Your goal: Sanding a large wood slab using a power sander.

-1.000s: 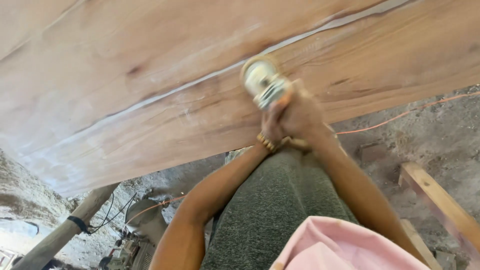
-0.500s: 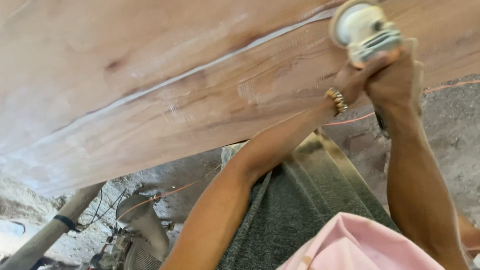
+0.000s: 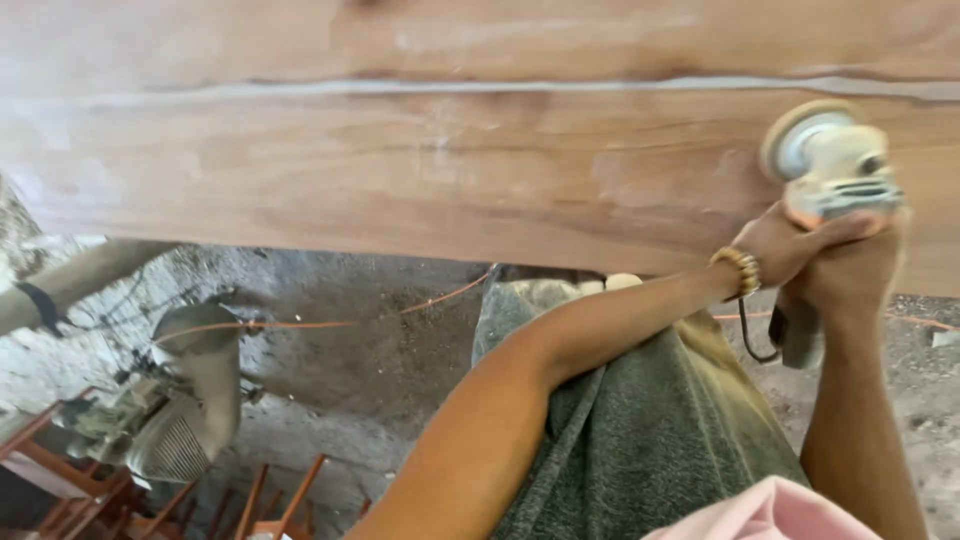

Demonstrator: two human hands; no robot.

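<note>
1. Over at the slab's (image 3: 420, 170) right end, near its lower edge, sits the sander (image 3: 828, 165); half a second ago it rode higher on the wood, by the pale filled seam (image 3: 500, 88), so the tool has come down toward the edge.
2. That drop suggests the sanding has passed from the seam band to the strip of wood just below it.
3. Both hands are wrapped tight round the sander's body: the left hand (image 3: 790, 245), with a beaded bracelet (image 3: 738, 270) at the wrist, cups it from below, and the right hand (image 3: 845, 275) clasps beside it.
4. Both arms reach up and right, the left forearm slanting across the grey cloth (image 3: 640, 440), the right nearly upright.
5. An orange cable (image 3: 300, 324) trails on the ground below.
</note>
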